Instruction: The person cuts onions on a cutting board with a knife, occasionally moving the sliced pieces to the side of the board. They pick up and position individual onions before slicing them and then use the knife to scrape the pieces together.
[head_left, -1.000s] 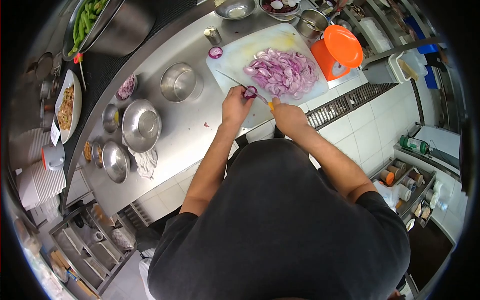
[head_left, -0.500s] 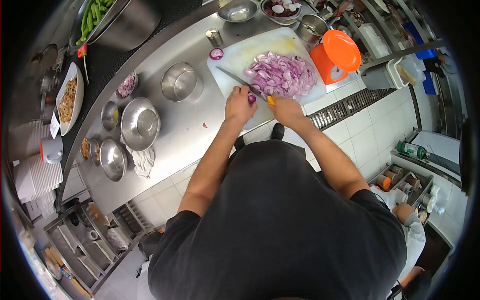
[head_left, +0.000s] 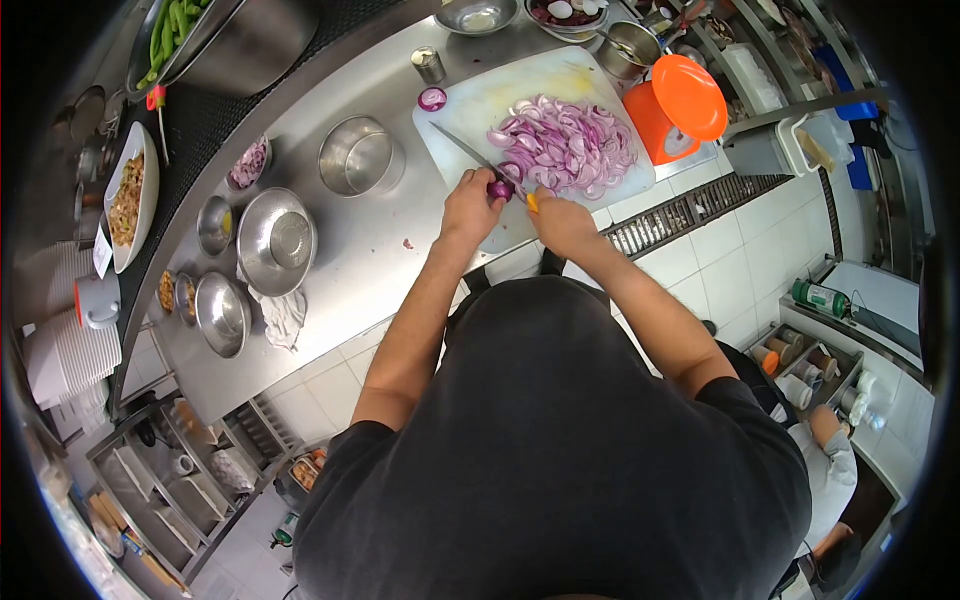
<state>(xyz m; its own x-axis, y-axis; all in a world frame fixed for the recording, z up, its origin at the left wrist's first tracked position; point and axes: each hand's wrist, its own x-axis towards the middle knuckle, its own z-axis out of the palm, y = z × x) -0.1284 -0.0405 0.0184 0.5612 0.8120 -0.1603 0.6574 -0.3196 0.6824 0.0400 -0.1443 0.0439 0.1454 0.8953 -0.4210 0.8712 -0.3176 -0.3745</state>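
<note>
My left hand [head_left: 472,208] is closed around a piece of red onion [head_left: 499,189] at the near edge of the white cutting board [head_left: 470,120]. My right hand [head_left: 566,224] grips the yellow handle of a kitchen knife [head_left: 462,145]. Its long blade slants to the far left across the board, just beside the held onion. A large heap of sliced red onion [head_left: 575,147] covers the board's right half. At the board's far left corner rests a cut red onion half [head_left: 432,98].
Left of the board stand a steel pot [head_left: 352,158], a colander bowl [head_left: 275,240] and several small bowls. A metal tin [head_left: 428,65] is behind the onion half. An orange scale [head_left: 662,120] adjoins the board on the right. Another person's sleeve [head_left: 832,470] shows at lower right.
Both hands have shifted slightly left with the knife and onion. A slice now leans at the blade beside the held onion. The other person at right has moved a little.
</note>
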